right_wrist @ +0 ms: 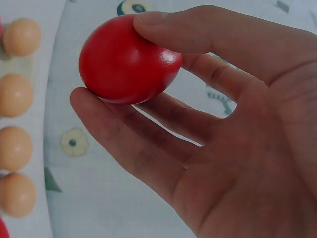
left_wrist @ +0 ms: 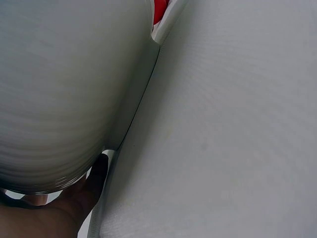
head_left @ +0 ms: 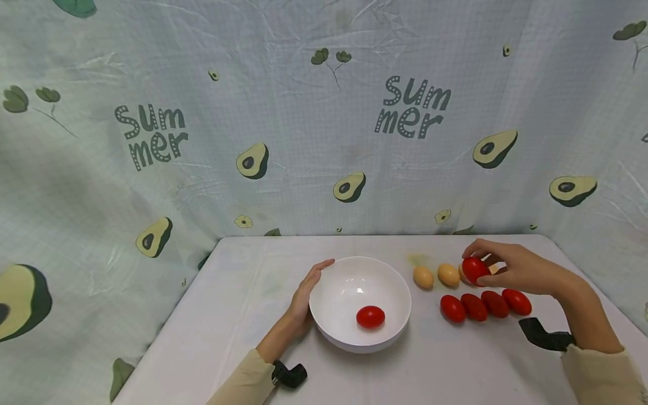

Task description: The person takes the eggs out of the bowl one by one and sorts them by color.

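Note:
In the head view my right hand [head_left: 516, 269] pinches a red egg [head_left: 475, 270] above the right of the table. The right wrist view shows the glossy red egg [right_wrist: 126, 62] between the thumb and fingertips of my right hand [right_wrist: 223, 134]. My left hand [head_left: 304, 295] rests along the left outer side of a white bowl [head_left: 336, 287], fingers stretched towards its far rim. Inside the bowl lies another red egg [head_left: 370, 317]. From the left wrist, the bowl's outer wall [left_wrist: 64, 89] fills the left side, with part of my left hand [left_wrist: 59, 210] against it.
Several red eggs [head_left: 473, 307] lie in a row near my right forearm. Behind them is a row of light brown eggs [head_left: 448, 275], partly hidden by my right hand. The white table [head_left: 243, 315] ends at a cloth curtain [head_left: 293, 112] printed with avocados.

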A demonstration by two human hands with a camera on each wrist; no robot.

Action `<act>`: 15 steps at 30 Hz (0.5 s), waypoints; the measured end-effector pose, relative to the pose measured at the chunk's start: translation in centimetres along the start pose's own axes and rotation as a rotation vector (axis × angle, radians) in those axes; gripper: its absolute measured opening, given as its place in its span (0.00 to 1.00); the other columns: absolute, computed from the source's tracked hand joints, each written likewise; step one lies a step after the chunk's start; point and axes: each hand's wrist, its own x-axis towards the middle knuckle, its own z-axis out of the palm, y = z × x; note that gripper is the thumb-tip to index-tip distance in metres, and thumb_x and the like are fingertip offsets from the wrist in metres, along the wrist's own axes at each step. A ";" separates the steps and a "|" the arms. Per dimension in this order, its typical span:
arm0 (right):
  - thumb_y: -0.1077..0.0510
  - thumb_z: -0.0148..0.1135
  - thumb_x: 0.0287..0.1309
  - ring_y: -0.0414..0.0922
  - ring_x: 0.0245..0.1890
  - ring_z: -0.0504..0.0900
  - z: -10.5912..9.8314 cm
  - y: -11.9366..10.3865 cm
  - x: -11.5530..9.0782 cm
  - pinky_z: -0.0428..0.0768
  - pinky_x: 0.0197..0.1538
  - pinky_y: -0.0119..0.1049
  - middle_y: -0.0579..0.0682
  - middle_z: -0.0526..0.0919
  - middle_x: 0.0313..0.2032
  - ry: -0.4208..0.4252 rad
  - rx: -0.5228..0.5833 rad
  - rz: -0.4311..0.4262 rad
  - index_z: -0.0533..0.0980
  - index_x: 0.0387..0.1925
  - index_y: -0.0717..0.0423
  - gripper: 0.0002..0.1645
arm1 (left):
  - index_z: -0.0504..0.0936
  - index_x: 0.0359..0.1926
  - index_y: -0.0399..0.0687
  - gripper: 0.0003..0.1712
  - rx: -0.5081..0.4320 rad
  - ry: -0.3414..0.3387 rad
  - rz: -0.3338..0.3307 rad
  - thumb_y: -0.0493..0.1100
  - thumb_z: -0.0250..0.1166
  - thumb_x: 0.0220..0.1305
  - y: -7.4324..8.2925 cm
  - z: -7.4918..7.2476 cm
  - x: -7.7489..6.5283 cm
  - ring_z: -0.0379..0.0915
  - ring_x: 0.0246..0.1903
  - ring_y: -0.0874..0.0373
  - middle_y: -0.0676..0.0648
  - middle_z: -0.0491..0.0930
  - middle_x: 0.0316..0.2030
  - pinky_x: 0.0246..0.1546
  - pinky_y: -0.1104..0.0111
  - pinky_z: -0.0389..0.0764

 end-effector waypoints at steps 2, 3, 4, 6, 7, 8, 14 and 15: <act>0.55 0.74 0.58 0.50 0.53 0.81 0.0 1.0 -0.5 0.83 0.43 0.27 0.46 0.85 0.50 0.026 -0.004 0.017 0.74 0.57 0.50 0.27 | 0.64 0.78 0.60 0.31 -0.003 0.000 0.000 0.58 0.35 0.82 0.0 0.0 0.0 0.62 0.76 0.49 0.50 0.60 0.79 0.73 0.65 0.69; 0.55 0.74 0.59 0.51 0.53 0.81 0.0 1.5 -0.7 0.83 0.43 0.27 0.47 0.85 0.50 0.035 -0.003 0.024 0.74 0.57 0.50 0.27 | 0.64 0.78 0.60 0.31 -0.005 -0.001 0.000 0.58 0.35 0.82 0.0 0.0 0.1 0.62 0.76 0.49 0.50 0.60 0.79 0.73 0.64 0.69; 0.55 0.74 0.59 0.51 0.53 0.81 0.0 2.0 -0.9 0.83 0.43 0.27 0.48 0.85 0.51 0.042 -0.001 0.032 0.74 0.57 0.51 0.27 | 0.64 0.78 0.60 0.30 -0.006 -0.001 -0.001 0.58 0.35 0.82 -0.1 0.0 0.1 0.62 0.75 0.49 0.50 0.61 0.79 0.73 0.64 0.69; 0.56 0.73 0.59 0.52 0.53 0.81 -0.1 2.9 -1.3 0.83 0.42 0.28 0.52 0.84 0.52 0.049 0.002 0.047 0.74 0.58 0.53 0.27 | 0.64 0.78 0.60 0.31 -0.010 -0.003 0.000 0.59 0.35 0.82 -0.1 -0.1 0.1 0.62 0.75 0.49 0.50 0.61 0.79 0.72 0.65 0.69; 0.56 0.73 0.59 0.52 0.53 0.82 -0.1 3.4 -1.4 0.83 0.41 0.27 0.53 0.84 0.53 0.056 0.003 0.057 0.74 0.58 0.53 0.27 | 0.64 0.77 0.61 0.31 -0.009 -0.002 0.000 0.59 0.35 0.82 -0.1 -0.1 0.1 0.63 0.75 0.49 0.50 0.61 0.79 0.72 0.65 0.69; 0.57 0.73 0.59 0.53 0.53 0.82 -0.1 3.8 -1.6 0.83 0.41 0.28 0.55 0.84 0.53 0.058 0.008 0.062 0.74 0.59 0.54 0.28 | 0.64 0.78 0.61 0.31 -0.008 -0.002 0.001 0.59 0.35 0.82 -0.2 -0.1 0.1 0.63 0.75 0.49 0.50 0.61 0.79 0.72 0.64 0.69; 0.59 0.71 0.60 0.54 0.51 0.82 -0.5 6.3 -2.4 0.85 0.37 0.32 0.64 0.81 0.55 0.060 0.051 0.106 0.72 0.61 0.61 0.30 | 0.63 0.78 0.61 0.30 -0.005 -0.006 0.005 0.59 0.36 0.82 -0.1 -0.1 0.2 0.62 0.75 0.49 0.50 0.61 0.79 0.66 0.72 0.71; 0.59 0.71 0.60 0.54 0.51 0.82 -0.6 6.7 -2.6 0.85 0.37 0.32 0.65 0.81 0.55 0.061 0.049 0.116 0.71 0.62 0.61 0.30 | 0.63 0.78 0.60 0.30 -0.007 -0.008 0.007 0.59 0.35 0.82 -0.1 -0.1 0.2 0.62 0.75 0.49 0.50 0.61 0.78 0.66 0.72 0.71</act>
